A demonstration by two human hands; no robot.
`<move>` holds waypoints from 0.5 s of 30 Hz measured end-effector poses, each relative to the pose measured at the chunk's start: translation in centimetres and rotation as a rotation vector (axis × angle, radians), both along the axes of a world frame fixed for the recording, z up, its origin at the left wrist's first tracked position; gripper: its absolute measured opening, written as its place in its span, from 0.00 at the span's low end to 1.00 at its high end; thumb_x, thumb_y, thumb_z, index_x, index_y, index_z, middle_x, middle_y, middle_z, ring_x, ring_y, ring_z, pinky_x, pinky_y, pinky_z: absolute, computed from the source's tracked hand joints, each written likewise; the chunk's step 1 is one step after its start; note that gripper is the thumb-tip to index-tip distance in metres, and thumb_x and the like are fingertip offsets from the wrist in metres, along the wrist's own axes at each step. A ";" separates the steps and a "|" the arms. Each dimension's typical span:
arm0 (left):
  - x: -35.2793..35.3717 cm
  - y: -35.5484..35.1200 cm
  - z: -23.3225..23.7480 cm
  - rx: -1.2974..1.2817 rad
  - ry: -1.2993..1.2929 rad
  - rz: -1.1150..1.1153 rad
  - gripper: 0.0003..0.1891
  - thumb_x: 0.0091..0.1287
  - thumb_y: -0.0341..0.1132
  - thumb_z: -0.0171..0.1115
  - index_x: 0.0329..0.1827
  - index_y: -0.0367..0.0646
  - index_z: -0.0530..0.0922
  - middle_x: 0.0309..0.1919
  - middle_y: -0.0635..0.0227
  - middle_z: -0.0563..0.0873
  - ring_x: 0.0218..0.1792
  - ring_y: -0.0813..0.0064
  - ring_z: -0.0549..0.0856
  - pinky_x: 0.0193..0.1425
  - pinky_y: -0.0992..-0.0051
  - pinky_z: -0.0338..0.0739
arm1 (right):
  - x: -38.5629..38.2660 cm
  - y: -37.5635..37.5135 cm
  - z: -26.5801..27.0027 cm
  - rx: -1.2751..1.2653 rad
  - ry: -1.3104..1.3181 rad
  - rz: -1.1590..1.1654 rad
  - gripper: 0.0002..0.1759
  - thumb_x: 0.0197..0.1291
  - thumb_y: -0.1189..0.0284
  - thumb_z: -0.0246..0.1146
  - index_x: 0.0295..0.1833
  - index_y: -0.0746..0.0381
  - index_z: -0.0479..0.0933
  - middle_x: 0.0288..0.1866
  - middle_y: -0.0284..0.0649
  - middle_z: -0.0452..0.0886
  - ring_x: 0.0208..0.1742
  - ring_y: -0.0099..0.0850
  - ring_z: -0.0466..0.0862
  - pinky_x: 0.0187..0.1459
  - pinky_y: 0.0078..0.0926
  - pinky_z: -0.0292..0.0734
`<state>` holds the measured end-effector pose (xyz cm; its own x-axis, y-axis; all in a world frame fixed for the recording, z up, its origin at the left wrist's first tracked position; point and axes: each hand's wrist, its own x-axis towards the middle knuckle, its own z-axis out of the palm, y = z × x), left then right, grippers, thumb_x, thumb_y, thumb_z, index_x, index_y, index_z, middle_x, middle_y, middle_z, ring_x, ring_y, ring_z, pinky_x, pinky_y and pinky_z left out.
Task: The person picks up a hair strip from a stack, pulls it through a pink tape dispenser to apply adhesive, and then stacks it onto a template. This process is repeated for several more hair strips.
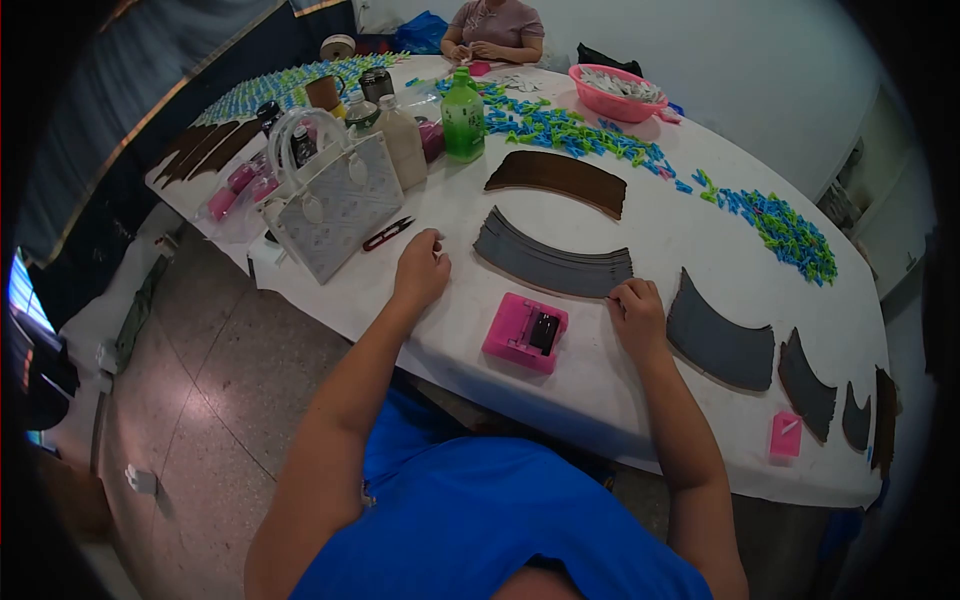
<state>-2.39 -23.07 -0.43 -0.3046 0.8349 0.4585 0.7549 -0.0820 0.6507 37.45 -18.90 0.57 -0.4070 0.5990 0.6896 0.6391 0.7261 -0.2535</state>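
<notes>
A fanned stack of grey curved sheets lies on the white table between my hands. My right hand rests at the stack's right end, fingertips pinching at its edge. My left hand sits loosely curled on the cloth just left of the stack, holding nothing that I can see. A pink box with a black insert lies near the table's front edge between my forearms. A brown curved stack lies farther back.
More grey curved pieces lie to the right, with a small pink block. A white handbag, red-handled snips, bottles, blue-green clips and a pink basket stand behind. Another person sits at the far end.
</notes>
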 end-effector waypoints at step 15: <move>0.1 0.1 1.0 0.005 -0.001 -0.014 0.10 0.63 0.28 0.65 0.46 0.35 0.79 0.42 0.52 0.85 0.44 0.50 0.86 0.51 0.57 0.82 | -0.3 0.1 0.0 0.032 -0.030 0.018 0.08 0.52 0.80 0.74 0.36 0.62 0.83 0.41 0.41 0.82 0.45 0.45 0.82 0.48 0.44 0.79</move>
<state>-2.26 -22.95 0.56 -0.2937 0.8367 0.4623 0.7529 -0.0954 0.6512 37.19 -18.76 0.57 -0.4379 0.5694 0.6957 0.6329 0.7449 -0.2113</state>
